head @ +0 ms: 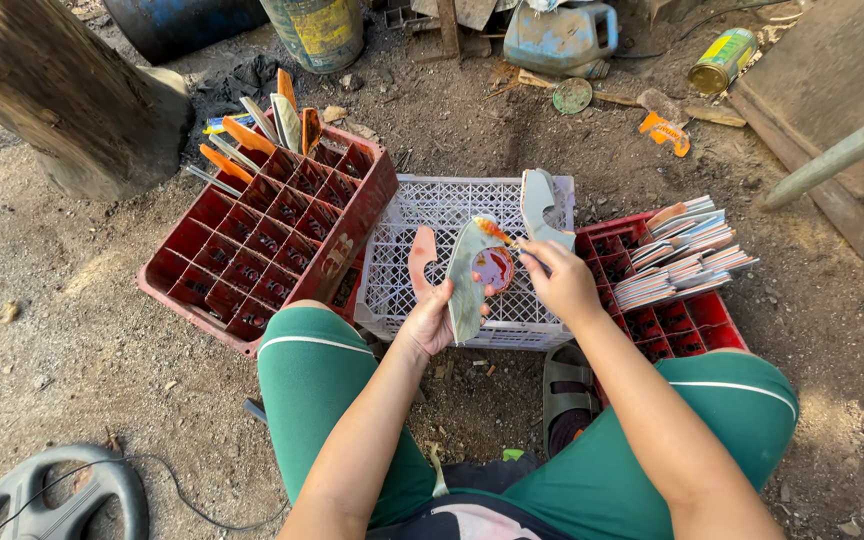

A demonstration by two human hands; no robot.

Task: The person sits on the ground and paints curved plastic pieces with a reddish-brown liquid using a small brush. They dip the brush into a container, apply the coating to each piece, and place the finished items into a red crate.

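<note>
My left hand (433, 316) holds a long, pale green, leaf-shaped piece (468, 278) upright over a white plastic crate (472, 205). My right hand (558, 277) grips a thin orange-tipped tool (497, 232) whose tip touches the piece's upper part. A round red and white sticker or patch (495, 268) shows beside the piece between my hands. On the white crate lie a pink curved cut-out (420, 260) and a grey-white curved cut-out (542, 207).
A red compartment crate (262, 240) leans at left with several orange and pale pieces (257, 135) standing in it. Another red crate (687, 310) at right carries a stack of flat pieces (687, 250). A log, barrels, a jerrycan and a can lie on the dirt beyond.
</note>
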